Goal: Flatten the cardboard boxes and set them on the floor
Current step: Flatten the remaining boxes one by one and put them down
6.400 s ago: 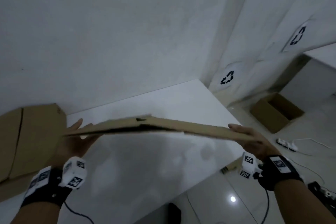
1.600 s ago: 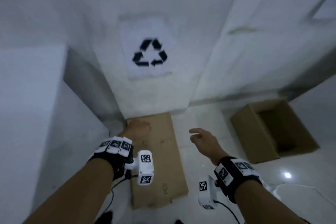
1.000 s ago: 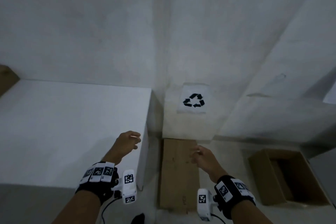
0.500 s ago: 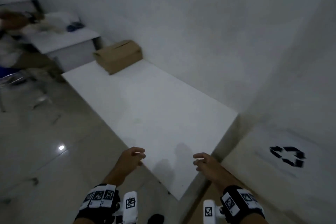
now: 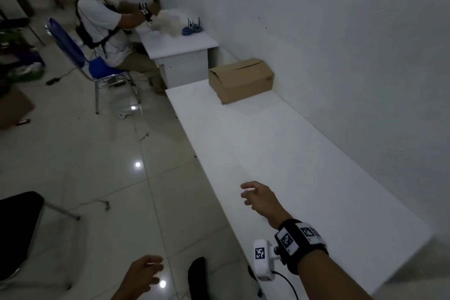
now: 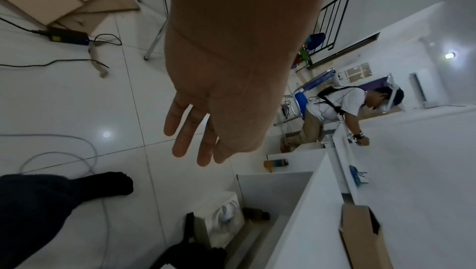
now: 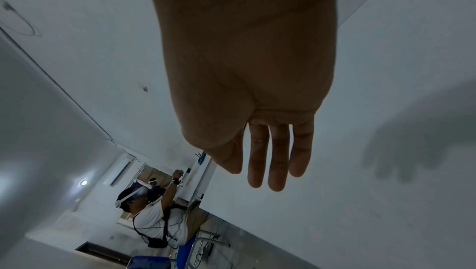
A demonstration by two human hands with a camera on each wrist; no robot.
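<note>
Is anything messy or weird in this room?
A bit. Loose cables snake across the floor, easy to trip on. One cardboard box sits unflattened at the far end of the white table. Nothing looks spilled or broken.

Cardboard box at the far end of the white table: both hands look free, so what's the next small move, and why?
Probably step along the white table toward the cardboard box and reach for it. It stands unflattened at the far end, beyond arm's reach, and the left hand and right hand hold nothing.
</note>
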